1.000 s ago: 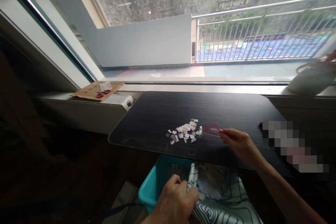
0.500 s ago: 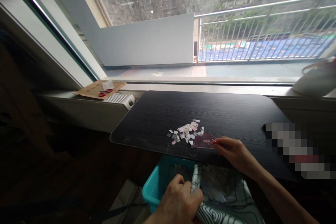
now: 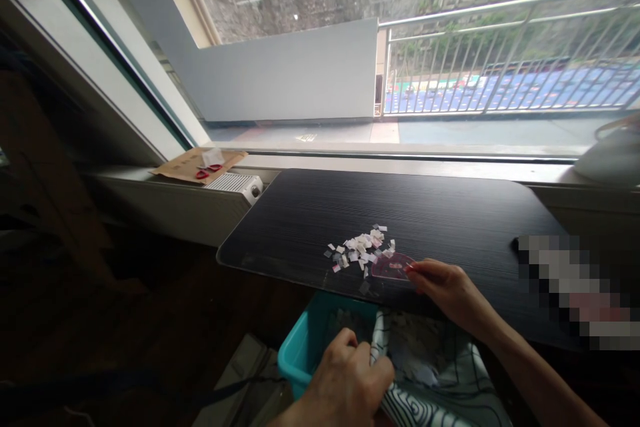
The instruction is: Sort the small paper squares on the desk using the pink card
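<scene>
Below the dark table stand a patterned bag and a turquoise bin. The left hand, knuckles up, curls tight round the bag's edge where the two meet. The right hand pinches a pink card against the pile of scraps, apparently on the tabletop. Since a second ago the card has moved nearer the table's front edge.

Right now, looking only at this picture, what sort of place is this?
Probably an indoor room used as a workspace, though its wider purpose is unclear: a dark table strewn with small scraps stands by a white windowsill, with a metal railing outside.
</scene>
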Tool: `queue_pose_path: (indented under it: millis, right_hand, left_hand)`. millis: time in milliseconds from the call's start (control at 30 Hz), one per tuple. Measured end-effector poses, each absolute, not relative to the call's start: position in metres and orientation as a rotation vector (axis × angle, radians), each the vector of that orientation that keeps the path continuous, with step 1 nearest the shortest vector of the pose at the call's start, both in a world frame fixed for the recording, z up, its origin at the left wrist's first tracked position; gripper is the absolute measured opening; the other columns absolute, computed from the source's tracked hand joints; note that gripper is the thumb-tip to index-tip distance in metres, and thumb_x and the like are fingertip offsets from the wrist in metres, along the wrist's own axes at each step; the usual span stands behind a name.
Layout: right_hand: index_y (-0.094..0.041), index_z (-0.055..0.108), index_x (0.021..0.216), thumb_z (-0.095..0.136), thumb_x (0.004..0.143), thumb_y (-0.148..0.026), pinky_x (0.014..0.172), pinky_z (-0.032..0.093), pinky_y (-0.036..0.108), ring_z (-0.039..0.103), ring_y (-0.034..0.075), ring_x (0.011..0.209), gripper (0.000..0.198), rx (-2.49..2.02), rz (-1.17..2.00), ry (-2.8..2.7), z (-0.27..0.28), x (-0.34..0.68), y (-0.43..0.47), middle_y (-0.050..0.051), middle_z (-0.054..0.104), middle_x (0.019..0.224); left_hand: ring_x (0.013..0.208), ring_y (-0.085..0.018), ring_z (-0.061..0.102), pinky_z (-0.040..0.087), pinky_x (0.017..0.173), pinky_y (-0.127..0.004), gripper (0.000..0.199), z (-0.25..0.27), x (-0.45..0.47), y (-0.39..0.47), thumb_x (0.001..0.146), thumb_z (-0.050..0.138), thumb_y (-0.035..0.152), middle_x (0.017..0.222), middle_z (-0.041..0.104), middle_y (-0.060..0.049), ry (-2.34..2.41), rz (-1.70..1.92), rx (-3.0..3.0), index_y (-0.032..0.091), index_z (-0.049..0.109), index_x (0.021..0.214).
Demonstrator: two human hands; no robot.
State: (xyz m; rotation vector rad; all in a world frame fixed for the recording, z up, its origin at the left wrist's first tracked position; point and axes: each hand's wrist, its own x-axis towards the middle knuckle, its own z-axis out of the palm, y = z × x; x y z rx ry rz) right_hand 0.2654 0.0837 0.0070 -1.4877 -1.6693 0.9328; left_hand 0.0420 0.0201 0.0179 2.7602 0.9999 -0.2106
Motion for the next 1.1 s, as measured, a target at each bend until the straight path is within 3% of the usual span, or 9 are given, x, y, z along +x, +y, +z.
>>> queue_pose_path:
  millis: [233,433,633,833,1100]
  right_hand:
    - [-0.017,0.07,0.074,0.054,0.086,-0.035,0.053,0.038,0.022,0.05,0.012,0.059,0.026,-1.347,1.065,-1.788,0.013,0.25,0.071,-0.001,0.053,0.065]
    - [-0.016,0.067,0.074,0.056,0.084,-0.038,0.054,0.039,0.023,0.049,0.012,0.058,0.027,-1.343,0.925,-1.661,0.021,0.253,0.087,-0.001,0.052,0.064]
    - [-0.016,0.069,0.069,0.056,0.081,-0.039,0.052,0.038,0.023,0.05,0.013,0.056,0.029,-1.438,0.869,-1.702,0.018,0.255,0.099,0.0,0.056,0.061]
    - [-0.015,0.072,0.074,0.058,0.078,-0.043,0.048,0.04,0.023,0.052,0.013,0.052,0.032,-1.549,0.986,-1.674,0.021,0.271,0.077,0.0,0.059,0.056]
    - [-0.017,0.072,0.07,0.059,0.078,-0.041,0.045,0.039,0.022,0.05,0.012,0.049,0.028,-1.526,1.043,-1.722,0.033,0.283,0.056,0.0,0.057,0.054]
  left_hand:
    - [0.064,-0.019,0.053,0.041,0.071,-0.033,0.03,0.019,0.042,0.02,0.076,0.062,0.048,0.073,0.062,-0.004,0.987,-0.206,2.779,0.02,0.059,0.083]
    - [0.064,-0.018,0.051,0.04,0.072,-0.033,0.029,0.012,0.024,0.014,0.074,0.066,0.046,0.071,0.058,-0.002,1.053,-0.002,2.759,0.02,0.056,0.078]
    - [0.067,-0.018,0.048,0.04,0.078,-0.034,0.019,0.013,-0.003,0.004,0.07,0.069,0.029,0.072,0.055,0.001,1.251,0.154,2.639,0.021,0.053,0.076]
    - [0.079,-0.021,0.051,0.041,0.08,-0.036,0.024,0.024,-0.013,0.004,0.061,0.07,0.014,0.08,0.058,-0.001,1.394,0.023,2.458,0.02,0.056,0.08]
    - [0.082,-0.022,0.051,0.04,0.084,-0.038,0.023,0.027,-0.007,0.01,0.063,0.069,0.015,0.083,0.059,-0.002,1.34,-0.044,2.338,0.02,0.058,0.082]
